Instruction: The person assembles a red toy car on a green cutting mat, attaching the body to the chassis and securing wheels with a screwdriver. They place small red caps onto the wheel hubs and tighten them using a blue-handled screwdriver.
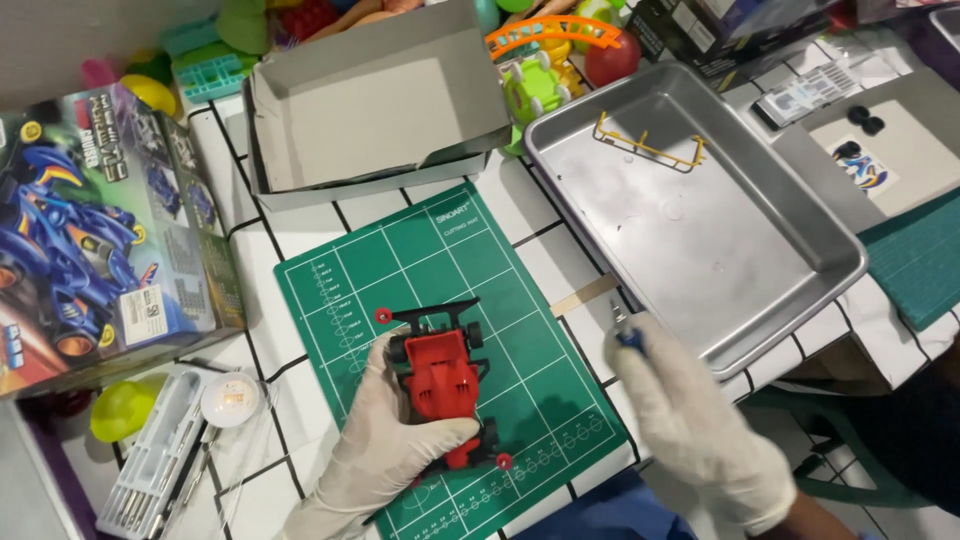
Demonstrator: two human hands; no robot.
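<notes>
A white tiled table (300,225) carries a green cutting mat (540,400) and steel tray (800,290). The gloved left hand (385,450) grips the red toy car (440,380) on the mat — the right hand (690,420) pinches what seems a small blue-handled tool (628,338).

A blue, illustrated toy car box (95,225) lies far left. An open grey cardboard box (375,100) sits top centre. A dark box (715,30) stands top right, a white barcode label (805,92) beside it.
</notes>
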